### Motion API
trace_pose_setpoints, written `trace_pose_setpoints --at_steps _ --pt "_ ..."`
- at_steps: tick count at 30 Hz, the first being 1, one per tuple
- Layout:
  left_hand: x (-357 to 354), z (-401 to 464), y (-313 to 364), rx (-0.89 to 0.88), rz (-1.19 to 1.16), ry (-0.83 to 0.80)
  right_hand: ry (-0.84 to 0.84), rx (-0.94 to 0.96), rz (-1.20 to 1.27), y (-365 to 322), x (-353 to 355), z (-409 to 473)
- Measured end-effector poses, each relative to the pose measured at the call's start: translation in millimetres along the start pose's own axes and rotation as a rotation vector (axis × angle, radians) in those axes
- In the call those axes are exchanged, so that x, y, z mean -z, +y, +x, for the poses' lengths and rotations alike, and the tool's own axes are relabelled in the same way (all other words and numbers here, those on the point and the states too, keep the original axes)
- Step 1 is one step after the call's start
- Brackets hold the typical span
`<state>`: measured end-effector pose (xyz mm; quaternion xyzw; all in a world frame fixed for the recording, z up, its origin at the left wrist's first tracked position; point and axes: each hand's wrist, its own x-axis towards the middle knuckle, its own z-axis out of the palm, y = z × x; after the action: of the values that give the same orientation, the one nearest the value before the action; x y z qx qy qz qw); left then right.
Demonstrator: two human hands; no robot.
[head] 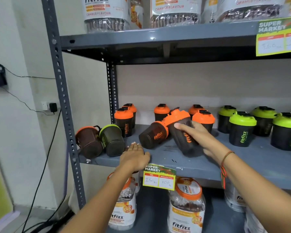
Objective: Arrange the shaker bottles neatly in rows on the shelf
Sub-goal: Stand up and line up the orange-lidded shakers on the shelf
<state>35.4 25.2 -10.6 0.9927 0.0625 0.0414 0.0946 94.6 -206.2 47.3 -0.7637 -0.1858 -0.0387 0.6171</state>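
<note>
Right hand (197,137) is wrapping around a tilted orange-lidded shaker (183,132), fingers curled on its dark body, lid leaning up and to the left, base sitting on or just above the grey shelf (208,158). Its lid is touching a second orange-lidded shaker lying on its side (153,134), base pointing toward the front left.

Left hand (134,155) is lying flat at the shelf's front edge, fingers spread slightly and straight, gripping nothing, just left of the fallen shaker and just right of a green-lidded shaker on its side (112,140). Beside that one, further left, an orange-lidded shaker with a loop handle (88,142) is also lying down, base facing out; the two are touching.

Standing upright: two orange-lidded shakers at back left (124,121), one behind the other; one orange at back centre (160,111); two more orange behind the right hand (203,119). Green-lidded upright shakers (242,128) are sitting in two staggered rows on the right side.

A price tag (159,177) is hanging on the shelf lip, reading 150 and 100. Large fitfizz jars (186,204) are sitting on the shelf below, and more on the one above.
</note>
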Motion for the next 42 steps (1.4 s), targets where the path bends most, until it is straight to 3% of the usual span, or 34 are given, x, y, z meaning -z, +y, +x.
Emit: trace_pose_setpoints --at_steps 4,17,21,23,26,29,33,37,42 --pt "1.6 -0.6 1.0 0.013 -0.004 -0.005 0.037 0.03 0.113 11.2 -10.3 -13.6" --pt "-2.4 -2.9 1.4 0.023 0.002 0.03 -0.055 0.099 -0.064 20.2 -14.4 -35.2" --pt "-2.2 -3.4 1.5 0.012 0.003 0.039 0.146 0.161 0.201 -8.2 7.0 -21.6" --pt "-2.8 -4.0 2.1 0.007 0.001 0.048 0.27 0.211 0.215 -32.8 18.6 4.1" --pt "-4.5 -4.1 1.9 0.006 -0.003 0.068 0.272 0.299 -0.131 -64.8 26.2 54.5" --pt "-7.7 -2.7 -0.3 -0.001 0.007 0.087 0.028 0.31 -0.765 -86.5 20.1 97.6" --pt "-14.5 0.9 -3.7 0.001 0.026 0.133 -0.326 0.059 -1.351 -83.3 -3.7 125.0" --pt "-19.3 5.6 -6.1 -0.003 0.042 0.161 -0.498 -0.081 -1.601 -68.3 -20.6 138.7" --pt "-21.2 7.9 -7.5 -0.01 0.05 0.182 -0.541 -0.07 -1.551 -54.1 -28.1 156.5"
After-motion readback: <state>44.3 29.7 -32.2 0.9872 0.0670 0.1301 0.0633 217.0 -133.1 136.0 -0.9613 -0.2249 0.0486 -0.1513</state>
